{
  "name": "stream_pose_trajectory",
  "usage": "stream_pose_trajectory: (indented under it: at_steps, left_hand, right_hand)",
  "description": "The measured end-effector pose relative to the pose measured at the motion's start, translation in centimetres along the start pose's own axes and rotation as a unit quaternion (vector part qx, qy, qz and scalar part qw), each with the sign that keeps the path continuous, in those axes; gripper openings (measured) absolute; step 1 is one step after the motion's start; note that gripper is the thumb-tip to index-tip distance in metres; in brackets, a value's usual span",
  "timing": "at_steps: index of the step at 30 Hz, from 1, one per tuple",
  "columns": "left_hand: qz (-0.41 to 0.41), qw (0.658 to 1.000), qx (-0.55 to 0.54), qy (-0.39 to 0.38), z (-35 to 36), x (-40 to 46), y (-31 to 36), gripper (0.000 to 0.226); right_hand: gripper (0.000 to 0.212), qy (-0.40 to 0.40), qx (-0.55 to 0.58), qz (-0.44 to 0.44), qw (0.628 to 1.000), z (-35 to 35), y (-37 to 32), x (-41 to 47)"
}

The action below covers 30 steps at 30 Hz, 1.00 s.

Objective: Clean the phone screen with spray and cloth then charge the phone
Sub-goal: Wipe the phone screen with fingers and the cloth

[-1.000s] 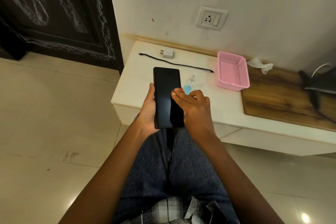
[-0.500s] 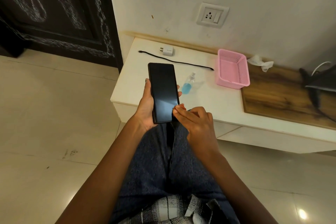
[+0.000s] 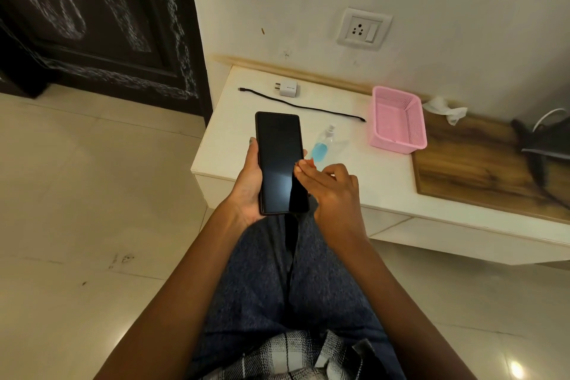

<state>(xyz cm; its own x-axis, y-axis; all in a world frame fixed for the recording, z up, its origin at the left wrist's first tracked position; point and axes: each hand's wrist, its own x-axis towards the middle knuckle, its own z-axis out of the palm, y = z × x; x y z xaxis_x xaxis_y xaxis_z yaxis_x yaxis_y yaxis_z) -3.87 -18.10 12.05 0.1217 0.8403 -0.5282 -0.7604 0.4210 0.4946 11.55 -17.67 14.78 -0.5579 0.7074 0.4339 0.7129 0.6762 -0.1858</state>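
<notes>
- Pale floor tiles [image 3: 92,194] fill the left side, a dark carved door [image 3: 101,18] stands behind them, and a low white table [image 3: 234,139] sits against the cream wall.
- Up on that wall, a white socket [image 3: 364,29] with its switch, right above the table.
- Centre of the action: the phone [image 3: 280,163], screen dark and facing up, held out over the table's front edge and the person's lap.
- Left hand [image 3: 248,185] has it cradled from below, thumb hooked along the left edge, fingertips just peeking round the right edge: a firm wrap-around hold.
- Right hand [image 3: 331,191] comes in from the right, fingers loosely bent, fingertips [image 3: 301,167] at the phone's right edge; whether they touch the glass or hold a cloth, I cannot tell.
- Behind the phone, the spray bottle [image 3: 322,145] lies on its side on the table, blue liquid inside, untouched.
- Further back, a black cable [image 3: 302,106] stretches across the tabletop, and the white charger plug [image 3: 287,88] rests near its left end.
- Pink basket [image 3: 416,133] stands to the right of the cable, at the edge of a wooden panel [image 3: 481,170].
- Crumpled white tissue [image 3: 445,108] lies just beyond the basket by the wall.
</notes>
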Motion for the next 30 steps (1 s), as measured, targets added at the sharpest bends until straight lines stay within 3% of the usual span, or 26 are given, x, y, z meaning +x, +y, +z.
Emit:
stream_pose_trajectory:
  at_steps: [8, 20, 28, 30]
  left_hand:
    - [0.032, 0.996, -0.074, -0.026, -0.2, 0.2, 0.2, 0.081]
    - [0.049, 0.997, -0.05, -0.035, 0.0, 0.5, -0.5, 0.077]
    - [0.032, 0.998, -0.042, -0.045, 0.1, 0.6, -0.3, 0.084]
    - [0.035, 0.998, -0.031, -0.036, 0.1, 0.6, -0.2, 0.084]
  right_hand:
    - [0.065, -0.044, 0.056, 0.02, 0.997, -0.4, -1.1, -4.0]
    - [0.038, -0.018, 0.075, -0.043, 0.996, 0.2, -5.2, -3.3]
    - [0.05, -0.002, 0.041, -0.02, 0.999, -0.3, -1.2, -3.4]
    - [0.045, -0.002, 0.027, -0.003, 1.0, -0.7, -0.1, -3.1]
